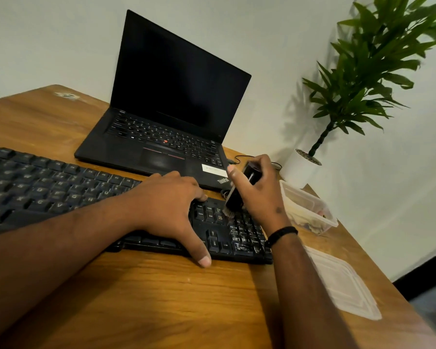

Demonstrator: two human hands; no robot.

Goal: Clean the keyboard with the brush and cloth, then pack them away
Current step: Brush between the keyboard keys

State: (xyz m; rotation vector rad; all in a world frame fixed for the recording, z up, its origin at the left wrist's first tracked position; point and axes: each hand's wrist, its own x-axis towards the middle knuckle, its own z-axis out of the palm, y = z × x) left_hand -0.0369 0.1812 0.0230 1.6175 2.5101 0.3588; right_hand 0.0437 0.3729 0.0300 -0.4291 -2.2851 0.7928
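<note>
On the wooden bench [161, 298] a black keyboard [48, 182] lies with its long axis running from the far left edge of view down toward the right, its number pad end nearest the right side. Behind it, just apart, sits an open ThinkPad laptop [166, 117], screen dark and facing the viewer. The left hand [171, 205] rests on the keyboard's right-middle part, fingers spread loosely over the keys and the thumb stretched down past the near edge onto the bench. Just beside it, the right hand [259, 195] grips a black brush [237, 195], fingers curled round its body; the brush stands nearly upright, tilted a little to the right at the top, bristles pointing down and touching the keys between the navigation block and the number pad. A dark band circles the right wrist. Further right, near the bench edge, stands a clear plastic container [310, 210], contents unclear, with its flat lid [342, 283] lying nearer. Bare wood lies open in front of the keyboard. A potted plant [358, 79] stands beyond.
</note>
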